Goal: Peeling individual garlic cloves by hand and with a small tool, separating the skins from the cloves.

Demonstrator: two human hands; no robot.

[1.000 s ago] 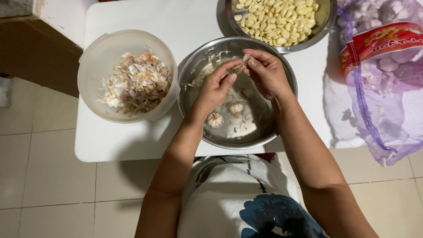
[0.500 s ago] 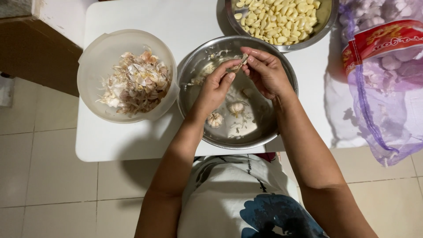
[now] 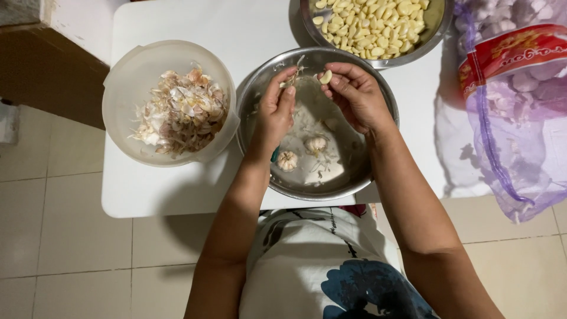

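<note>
Steel bowl (image 3: 378, 171) in the middle is where it's all going on, and both hands hover over its far side. Right hand (image 3: 357, 97) pinches a peeled garlic clove (image 3: 325, 77) between thumb and fingertips, just above the far rim. Left hand (image 3: 276, 109) is closed on a wisp of papery skin (image 3: 293, 75), close beside the clove but apart from it. Something small and teal pokes out under the left wrist, can't tell what it is.

Down in the bowl, two garlic bulbs (image 3: 287, 160) sit close together with loose skin flakes around them; the forearms cover part of the bowl floor, so what else lies there is hidden.

Second steel bowl (image 3: 434, 29), full of peeled cloves, is cut off by the top edge. Purple mesh sack (image 3: 520, 147) of garlic with a red label runs off the right side, contents blurry through the netting. Translucent plastic bowl (image 3: 127, 77) on the left holds a heap of skins. All of it sits on a white worktop (image 3: 195, 23), and the near rim of the middle bowl overhangs its edge above the person's lap.
</note>
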